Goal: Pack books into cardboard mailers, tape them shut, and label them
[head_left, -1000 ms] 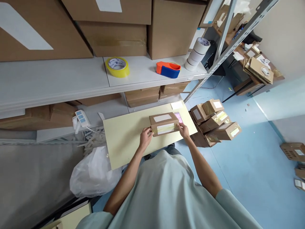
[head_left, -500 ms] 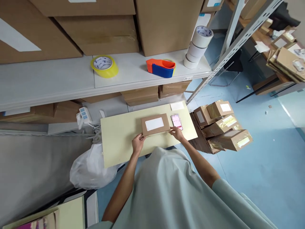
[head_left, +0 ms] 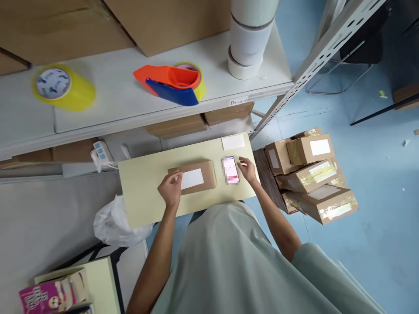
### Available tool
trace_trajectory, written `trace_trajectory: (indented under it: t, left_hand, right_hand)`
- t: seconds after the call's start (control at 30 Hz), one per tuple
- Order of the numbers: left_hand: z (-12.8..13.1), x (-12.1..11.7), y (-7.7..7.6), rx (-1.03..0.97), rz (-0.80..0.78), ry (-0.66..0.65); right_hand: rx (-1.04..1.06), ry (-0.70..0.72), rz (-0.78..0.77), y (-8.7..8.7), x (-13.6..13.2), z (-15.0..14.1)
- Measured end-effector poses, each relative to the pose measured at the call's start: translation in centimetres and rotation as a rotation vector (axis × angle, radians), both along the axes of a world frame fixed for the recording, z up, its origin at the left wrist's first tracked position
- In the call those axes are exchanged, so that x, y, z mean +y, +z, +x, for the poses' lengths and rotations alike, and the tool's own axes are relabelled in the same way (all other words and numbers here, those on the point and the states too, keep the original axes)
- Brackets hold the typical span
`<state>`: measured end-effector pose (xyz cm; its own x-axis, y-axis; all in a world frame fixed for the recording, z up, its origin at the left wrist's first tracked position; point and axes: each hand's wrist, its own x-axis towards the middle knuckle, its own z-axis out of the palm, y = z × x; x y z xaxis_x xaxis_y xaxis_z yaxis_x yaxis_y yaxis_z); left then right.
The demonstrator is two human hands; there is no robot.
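Observation:
A brown cardboard box [head_left: 207, 171] with a white label [head_left: 192, 179] on top lies on a pale yellow table. My left hand [head_left: 170, 189] is over the box's left end, fingers drawn together in a pinch at the label's left edge; whatever is between the fingertips is too small to make out. Right of the box lies a phone [head_left: 231, 169] with a lit screen, partly pixelated. My right hand [head_left: 248, 169] is just beside the phone's right edge, its fingers a little apart and holding nothing.
Behind the table [head_left: 140, 205], a grey shelf [head_left: 111, 65] carries an orange and blue tape dispenser [head_left: 170, 83], yellow tape [head_left: 65, 87] and stacked white rolls [head_left: 250, 43]. A white card [head_left: 233, 142] lies at the table's back. Labelled parcels [head_left: 310, 174] are piled right; a plastic bag [head_left: 121, 222] hangs left.
My right hand has left the box's corner and is now past the phone's right side. My left hand has shifted from the near left corner onto the box top. The camera view has moved closer.

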<state>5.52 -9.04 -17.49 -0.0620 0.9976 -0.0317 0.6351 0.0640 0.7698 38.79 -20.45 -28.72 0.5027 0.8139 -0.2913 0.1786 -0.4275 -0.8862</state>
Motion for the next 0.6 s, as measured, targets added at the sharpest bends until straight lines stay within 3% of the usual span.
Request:
trace_trajectory:
  t: [0.07,0.13,0.23,0.3,0.43,0.5,0.6]
  left_hand:
    - [4.6,0.3,0.4,-0.021,-0.022,-0.088]
    - [9.0,0.5,-0.4,-0.069,-0.091,-0.201]
    - [14.5,1.3,-3.6,-0.194,-0.224,-0.351]
    - [17.2,2.2,-6.7,-0.231,-0.322,-0.359]
    - [20.0,4.4,-12.2,-0.202,-0.46,-0.279]
    - [20.4,5.0,-13.7,-0.19,-0.452,-0.267]
    - [20.3,5.1,-14.7,-0.195,-0.436,-0.263]
  right_hand:
    - [-0.028,-0.051,-0.02,-0.9,1.2,2.0]
    - [-0.048,-0.089,-0.042,-2.0,2.4,3.4]
    - [-0.069,-0.114,-0.061,-3.4,4.2,4.8]
    - [-0.093,-0.107,-0.075,-4.1,5.3,5.3]
    - [-0.17,-0.044,-0.103,-4.8,6.9,5.7]
    - [-0.208,-0.009,-0.109,-4.8,7.2,5.7]
    - [-0.234,0.023,-0.13,-4.5,7.4,5.6]
